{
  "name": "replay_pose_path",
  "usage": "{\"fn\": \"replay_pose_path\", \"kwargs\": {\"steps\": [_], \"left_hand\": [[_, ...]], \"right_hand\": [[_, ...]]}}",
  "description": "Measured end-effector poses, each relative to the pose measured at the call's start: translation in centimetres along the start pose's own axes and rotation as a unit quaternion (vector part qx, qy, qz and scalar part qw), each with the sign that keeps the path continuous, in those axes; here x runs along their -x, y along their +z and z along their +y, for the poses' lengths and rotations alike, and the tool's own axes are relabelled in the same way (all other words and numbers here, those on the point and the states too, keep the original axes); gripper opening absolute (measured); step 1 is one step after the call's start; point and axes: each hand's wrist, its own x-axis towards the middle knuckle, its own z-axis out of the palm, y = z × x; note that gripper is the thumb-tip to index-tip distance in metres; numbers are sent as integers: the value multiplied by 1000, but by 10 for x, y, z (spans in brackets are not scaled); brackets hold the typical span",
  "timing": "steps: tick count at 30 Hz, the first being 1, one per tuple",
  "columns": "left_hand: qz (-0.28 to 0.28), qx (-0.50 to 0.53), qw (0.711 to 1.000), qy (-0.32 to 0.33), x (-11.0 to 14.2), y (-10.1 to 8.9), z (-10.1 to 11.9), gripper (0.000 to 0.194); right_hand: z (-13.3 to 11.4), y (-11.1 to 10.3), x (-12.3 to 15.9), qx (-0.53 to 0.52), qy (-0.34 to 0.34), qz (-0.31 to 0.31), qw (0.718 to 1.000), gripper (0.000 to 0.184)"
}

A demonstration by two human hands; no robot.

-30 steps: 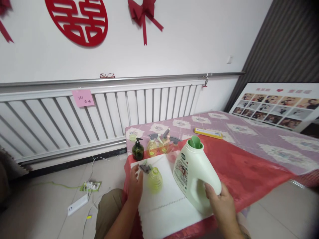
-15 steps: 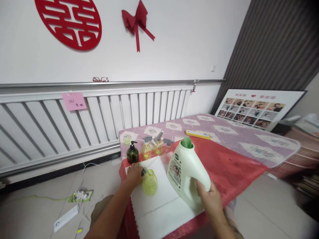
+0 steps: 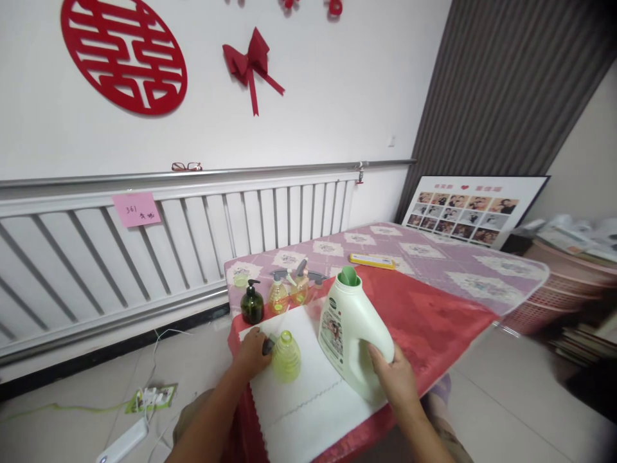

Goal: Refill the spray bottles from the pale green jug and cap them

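My right hand [image 3: 396, 373] is wrapped round the handle of a pale green detergent jug [image 3: 354, 344], which stands upright on a white cloth [image 3: 303, 421]. A green spout piece [image 3: 349, 276] shows in its mouth. To the left stands a yellow-green ribbed bottle [image 3: 286, 361] with an open neck. Beside that bottle, my left hand [image 3: 253, 354] is closed on a dark grey spray head [image 3: 268, 345]; its fingers are partly hidden. Behind are a dark green pump bottle [image 3: 252, 306] and two clear spray bottles [image 3: 278, 297] with grey and white tops.
Red cloth [image 3: 424, 305] lies under the white one, over a purple patterned table cover [image 3: 453, 260]. A yellow box [image 3: 372, 261] lies behind the jug. A white radiator [image 3: 193, 244] runs along the wall. Cables and a power strip [image 3: 153, 397] are on the floor at left.
The camera view has tilted up and turned a little to the right. Both hands keep their grips, and the jug and yellow-green bottle stay in place on the cloth.
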Motion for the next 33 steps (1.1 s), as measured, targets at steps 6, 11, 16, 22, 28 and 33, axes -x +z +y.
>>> {"fn": "replay_pose_path", "kwargs": {"steps": [6, 11, 16, 22, 28, 33], "left_hand": [[51, 59, 997, 10, 22, -8, -16, 29], [94, 117, 988, 42, 43, -24, -23, 26], [131, 166, 975, 63, 65, -50, -16, 26], [132, 282, 949, 51, 95, -86, 16, 29], [76, 302, 946, 85, 98, -106, 58, 28], [67, 306, 946, 83, 87, -100, 79, 29]], "right_hand": [[6, 3, -1, -8, 1, -6, 1000, 56], [10, 4, -2, -5, 4, -21, 1000, 57], [7, 1, 1, 9, -4, -31, 999, 56], [-7, -11, 24, 69, -155, 147, 975, 70], [-75, 2, 61, 118, -512, 6, 851, 30], [-123, 30, 66, 226, -592, -134, 762, 46]]}}
